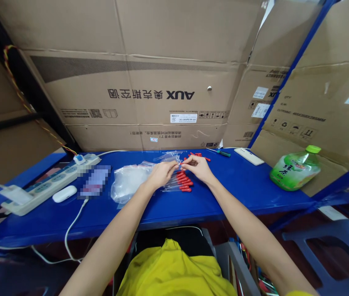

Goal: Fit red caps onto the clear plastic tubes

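Note:
Both hands meet over the middle of the blue table. My left hand (pixel 162 174) is closed, its fingertips pinching the end of a clear dropper tube that is mostly hidden. Facing it, my right hand (pixel 197 167) pinches a small red rubber bulb (pixel 181 163) against that end; how far the two are joined is too small to tell. Just below the hands lie several droppers with red bulbs (pixel 186 181), their clear tubes pointing left. Loose clear tubes (pixel 170 155) are piled behind my left hand. More red bulbs (pixel 205 158) lie behind my right hand.
Clear plastic bags (pixel 131 181) lie left of the hands, near a phone (pixel 96 181), a white case (pixel 64 193) and a power strip (pixel 51 183). A screwdriver (pixel 223 153), a white power bank (pixel 248 156) and a green bottle (pixel 294 170) are rightward. Cardboard (pixel 162 74) walls the back.

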